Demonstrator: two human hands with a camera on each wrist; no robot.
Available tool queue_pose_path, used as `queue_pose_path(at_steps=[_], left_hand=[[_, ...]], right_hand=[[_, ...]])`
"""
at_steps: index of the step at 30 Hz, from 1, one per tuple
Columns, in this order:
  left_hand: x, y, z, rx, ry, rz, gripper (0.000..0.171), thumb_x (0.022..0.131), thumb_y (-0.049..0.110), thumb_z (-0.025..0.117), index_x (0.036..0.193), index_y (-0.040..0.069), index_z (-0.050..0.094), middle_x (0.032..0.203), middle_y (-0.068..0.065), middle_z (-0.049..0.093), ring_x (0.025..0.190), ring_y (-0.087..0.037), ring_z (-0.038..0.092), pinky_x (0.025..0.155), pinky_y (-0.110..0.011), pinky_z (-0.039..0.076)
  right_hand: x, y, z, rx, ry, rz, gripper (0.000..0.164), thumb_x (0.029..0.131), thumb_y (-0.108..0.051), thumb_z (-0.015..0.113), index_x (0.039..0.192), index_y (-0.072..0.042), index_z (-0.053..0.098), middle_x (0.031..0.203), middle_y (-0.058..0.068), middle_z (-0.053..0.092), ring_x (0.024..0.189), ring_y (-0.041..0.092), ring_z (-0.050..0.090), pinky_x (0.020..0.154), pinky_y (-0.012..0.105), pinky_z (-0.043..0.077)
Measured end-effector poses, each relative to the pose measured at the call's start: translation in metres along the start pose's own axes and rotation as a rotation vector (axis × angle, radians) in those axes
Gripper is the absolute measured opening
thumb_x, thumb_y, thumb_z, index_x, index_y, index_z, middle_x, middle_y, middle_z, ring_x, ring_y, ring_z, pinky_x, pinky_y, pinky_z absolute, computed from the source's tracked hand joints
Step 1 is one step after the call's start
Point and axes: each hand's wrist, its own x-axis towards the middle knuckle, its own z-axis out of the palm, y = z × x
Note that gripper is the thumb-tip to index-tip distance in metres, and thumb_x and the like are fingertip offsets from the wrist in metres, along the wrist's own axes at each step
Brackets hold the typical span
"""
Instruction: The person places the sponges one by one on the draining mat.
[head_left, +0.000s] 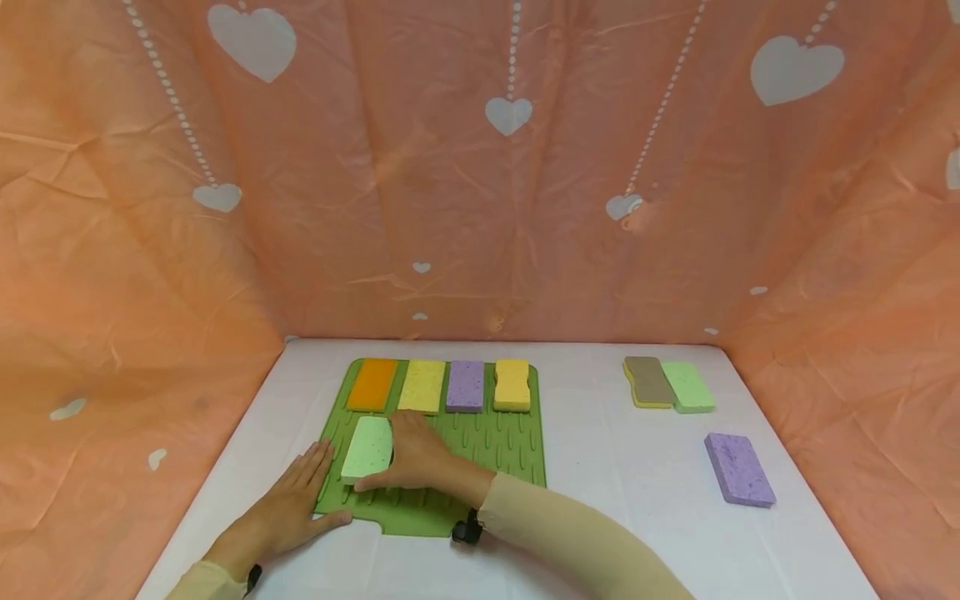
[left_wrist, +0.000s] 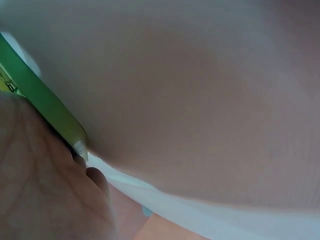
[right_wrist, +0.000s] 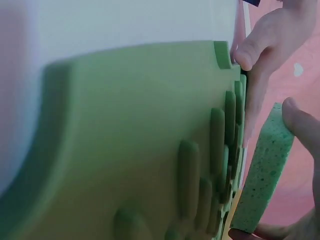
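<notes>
My right hand (head_left: 415,454) grips a light green speckled sponge (head_left: 368,450) by its ends, thumb at the near end and fingers at the far end. In the right wrist view that sponge (right_wrist: 265,170) is tilted and a gap shows between it and the ribbed green mat (right_wrist: 135,115). My left hand (head_left: 291,500) lies flat with straight fingers at the left edge of the green mat (head_left: 487,450), its fingertips touching the rim. Along the mat's far edge stand an orange sponge (head_left: 372,385), a yellow sponge (head_left: 422,387), a purple sponge (head_left: 465,386) and a yellow notched sponge (head_left: 512,385).
On the white table (head_left: 600,500) to the right lie a grey-topped yellow sponge (head_left: 649,382), a light green sponge (head_left: 687,387) touching it, and a purple sponge (head_left: 739,469) nearer. An orange curtain (head_left: 450,208) with white hearts encloses the back and sides.
</notes>
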Motion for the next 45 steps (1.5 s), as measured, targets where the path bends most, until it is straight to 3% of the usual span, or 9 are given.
queue_pose_path(at_steps=[3, 6, 10, 13, 17, 21, 24, 29, 45], left_hand=[[0.001, 0.0, 0.0, -0.014, -0.008, -0.007, 0.115, 0.095, 0.068, 0.069, 0.167, -0.009, 0.022, 0.177, -0.028, 0.012, 0.163, -0.049, 0.012, 0.121, -0.017, -0.017], [0.002, 0.001, 0.0, -0.009, -0.025, -0.021, 0.117, 0.095, 0.07, 0.068, 0.167, -0.008, 0.02, 0.177, -0.027, 0.011, 0.163, -0.048, 0.011, 0.134, -0.044, 0.0], [0.004, 0.001, 0.001, 0.027, -0.024, -0.026, 0.117, 0.094, 0.071, 0.068, 0.168, -0.007, 0.021, 0.177, -0.027, 0.012, 0.163, -0.047, 0.012, 0.128, -0.065, 0.02], [0.004, 0.001, 0.001, 0.019, -0.007, -0.019, 0.116, 0.094, 0.07, 0.068, 0.167, -0.007, 0.022, 0.177, -0.027, 0.013, 0.163, -0.047, 0.012, 0.133, -0.045, 0.003], [0.003, 0.001, 0.003, 0.005, 0.001, -0.009, 0.115, 0.095, 0.07, 0.067, 0.167, -0.008, 0.021, 0.177, -0.027, 0.012, 0.163, -0.047, 0.012, 0.116, -0.014, -0.018], [0.002, 0.002, 0.003, 0.018, 0.005, -0.015, 0.115, 0.096, 0.071, 0.066, 0.167, -0.008, 0.021, 0.177, -0.027, 0.012, 0.163, -0.048, 0.013, 0.126, -0.025, -0.013], [0.002, 0.003, 0.001, 0.019, 0.012, -0.014, 0.115, 0.096, 0.07, 0.066, 0.167, -0.008, 0.022, 0.177, -0.027, 0.013, 0.163, -0.048, 0.013, 0.128, -0.028, -0.011], [0.002, 0.003, -0.001, 0.008, 0.011, -0.003, 0.114, 0.096, 0.068, 0.068, 0.167, -0.009, 0.022, 0.176, -0.028, 0.013, 0.162, -0.049, 0.013, 0.112, -0.009, -0.02], [0.003, -0.003, 0.003, -0.001, -0.006, -0.003, 0.116, 0.096, 0.069, 0.067, 0.168, -0.007, 0.017, 0.177, -0.028, 0.011, 0.163, -0.048, 0.01, 0.112, -0.009, -0.022]], right_hand=[[0.004, -0.004, 0.005, -0.037, 0.001, 0.017, 0.117, 0.077, -0.079, 0.081, 0.16, -0.006, 0.043, 0.158, 0.01, 0.05, 0.142, 0.021, 0.05, 0.11, 0.032, 0.052], [0.009, -0.006, 0.01, -0.087, 0.008, 0.024, 0.118, 0.076, -0.081, 0.08, 0.158, -0.005, 0.043, 0.157, 0.012, 0.051, 0.141, 0.021, 0.051, 0.112, 0.032, 0.051], [0.013, -0.007, 0.016, -0.157, 0.02, 0.024, 0.117, 0.075, -0.085, 0.078, 0.155, -0.006, 0.046, 0.15, 0.011, 0.054, 0.139, 0.023, 0.053, 0.115, 0.033, 0.048], [0.012, -0.008, 0.017, -0.192, 0.022, 0.019, 0.119, 0.073, -0.087, 0.078, 0.154, -0.006, 0.045, 0.148, 0.011, 0.054, 0.138, 0.023, 0.054, 0.115, 0.035, 0.048], [0.008, -0.004, 0.015, -0.185, -0.014, -0.019, 0.124, 0.075, -0.081, 0.081, 0.161, -0.003, 0.039, 0.16, 0.015, 0.047, 0.147, 0.027, 0.048, 0.119, 0.038, 0.046], [0.006, 0.001, 0.009, -0.162, -0.062, -0.068, 0.124, 0.08, -0.073, 0.084, 0.167, -0.002, 0.031, 0.169, 0.02, 0.037, 0.157, 0.031, 0.037, 0.125, 0.041, 0.039], [0.008, 0.003, 0.006, -0.172, -0.05, -0.084, 0.12, 0.079, -0.073, 0.084, 0.165, -0.004, 0.035, 0.163, 0.016, 0.044, 0.152, 0.028, 0.043, 0.122, 0.039, 0.042], [0.011, 0.0, 0.011, -0.17, -0.029, -0.067, 0.119, 0.078, -0.077, 0.082, 0.164, -0.007, 0.038, 0.161, 0.009, 0.048, 0.151, 0.024, 0.044, 0.122, 0.04, 0.042], [0.009, 0.001, 0.013, -0.132, -0.034, -0.078, 0.128, 0.078, -0.08, 0.08, 0.171, -0.011, 0.025, 0.168, 0.008, 0.04, 0.154, 0.024, 0.041, 0.124, 0.047, 0.039]])
